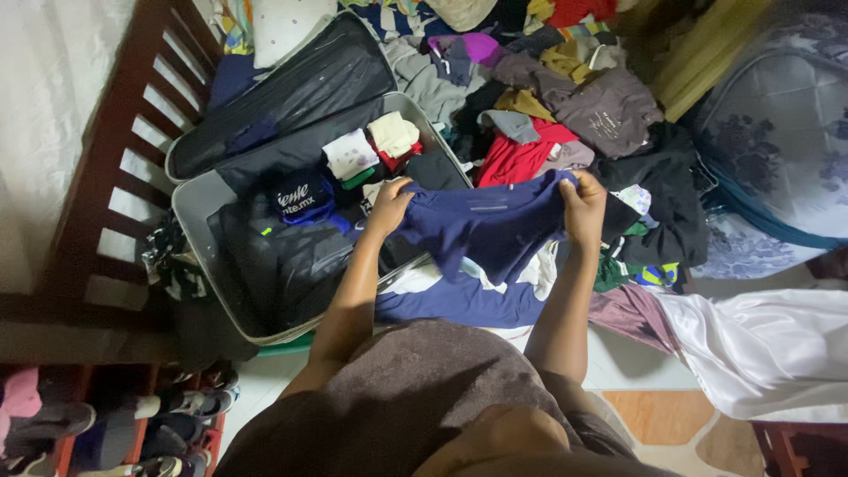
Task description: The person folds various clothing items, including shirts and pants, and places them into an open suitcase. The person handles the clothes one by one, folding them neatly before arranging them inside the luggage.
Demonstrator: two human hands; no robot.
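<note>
Navy shirt [481, 231] gripped by both fists: L hand [389, 205], R hand [583, 208], above open suitcase [196, 221].

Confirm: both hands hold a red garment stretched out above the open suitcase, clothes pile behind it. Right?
Not quite. The garment is navy blue, not red, as the head view shows. The left hand and right hand do hold it stretched out above the open suitcase, with the clothes pile behind.
</note>
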